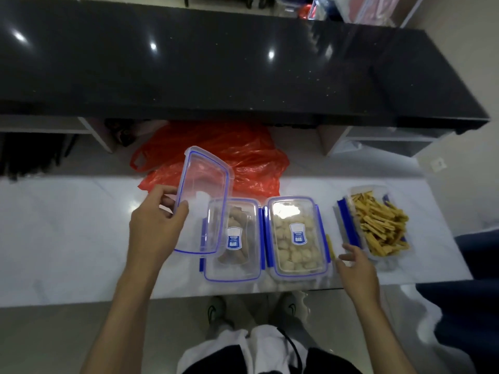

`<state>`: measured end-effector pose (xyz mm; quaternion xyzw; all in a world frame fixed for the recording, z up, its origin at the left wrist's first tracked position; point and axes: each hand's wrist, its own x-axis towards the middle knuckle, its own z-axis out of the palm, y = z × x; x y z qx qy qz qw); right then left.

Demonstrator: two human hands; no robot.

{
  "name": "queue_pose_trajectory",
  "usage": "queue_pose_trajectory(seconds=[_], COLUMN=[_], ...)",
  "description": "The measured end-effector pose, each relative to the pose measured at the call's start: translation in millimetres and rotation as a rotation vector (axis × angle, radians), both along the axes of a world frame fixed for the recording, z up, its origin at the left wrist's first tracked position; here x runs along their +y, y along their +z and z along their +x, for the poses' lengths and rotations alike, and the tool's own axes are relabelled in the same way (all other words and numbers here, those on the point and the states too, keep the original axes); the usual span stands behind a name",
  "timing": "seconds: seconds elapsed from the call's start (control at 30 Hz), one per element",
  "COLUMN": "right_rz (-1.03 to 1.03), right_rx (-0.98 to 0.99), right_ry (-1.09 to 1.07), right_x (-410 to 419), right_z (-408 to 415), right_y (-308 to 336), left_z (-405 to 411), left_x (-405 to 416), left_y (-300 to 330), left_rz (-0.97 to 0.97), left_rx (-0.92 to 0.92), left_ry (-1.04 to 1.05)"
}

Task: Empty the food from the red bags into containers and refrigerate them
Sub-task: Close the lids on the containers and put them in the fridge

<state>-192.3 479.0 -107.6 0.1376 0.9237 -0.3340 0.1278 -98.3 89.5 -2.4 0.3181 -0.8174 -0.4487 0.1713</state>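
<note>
Three clear containers with blue trim stand on the white counter (pixel 67 225). The left one (pixel 235 255) holds brown sausages under a lid. The middle one (pixel 297 236) is lidded over pale round balls. The right one (pixel 378 222) is uncovered and full of yellow sticks. My left hand (pixel 156 225) grips a loose clear lid (pixel 205 195) by its left edge, tilted above the counter and overlapping the left container. My right hand (pixel 353 265) hovers with relaxed fingers between the middle and right containers, holding nothing. Crumpled red bags (pixel 229 155) lie behind the containers.
A black glossy raised counter (pixel 243 66) runs across the back, above the white one. A dark blue object (pixel 475 252) sits at the right edge. My legs and shoes (pixel 253 311) show below the counter's front edge.
</note>
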Motion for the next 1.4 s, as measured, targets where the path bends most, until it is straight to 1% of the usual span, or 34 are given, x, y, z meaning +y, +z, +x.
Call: queue_pose_trajectory(seconds=[0.07,0.2,0.3,0.37,0.43,0.53,0.63,0.7,0.8,0.87,0.97,1.07,1.23,1.4], right_rz=[0.079,0.178,0.284,0.311,0.246,0.070,-0.107,-0.149,0.000,0.051,0.153,0.229,0.233,0.278], right_rx=[-0.060,-0.086,-0.073,-0.101,-0.130,-0.219,-0.265,-0.208,-0.006,0.059,0.097,0.179,0.253,0.282], right_ry=[0.058,0.213,0.338,0.379,0.399,0.418,0.384,0.400,0.414,0.428,0.515,0.549,0.528,0.550], right_x=[5,5,9,16,19,23,38,56,94,117,136,142,136,129], right_z=[-11,-26,-43,-53,-61,-70,-84,-93,-105,-113,-130,-149,-175,-187], right_y=[-7,-11,-16,-21,-15,11,40,56,67,68,62,50,33,32], left_z=[-10,-26,-36,-43,-54,-67,-76,-82,-91,-96,-104,-109,-110,-111], left_x=[15,62,100,123,140,158,173,185,200,209,224,236,240,235], left_y=[-10,-28,-36,-39,-41,-45,-46,-45,-49,-54,-58,-57,-58,-60], left_rz=[0.082,0.270,0.361,0.404,0.413,0.380,0.347,0.369,0.384,0.387,0.381,0.360,0.370,0.381], left_rx=[-0.006,0.000,0.014,0.021,0.028,0.024,0.027,0.050,0.032,0.034,0.052,0.064,0.088,0.090], left_ry=[0.007,0.050,0.079,0.110,0.114,0.125,0.149,0.170,0.147,0.141,0.138,0.141,0.160,0.206])
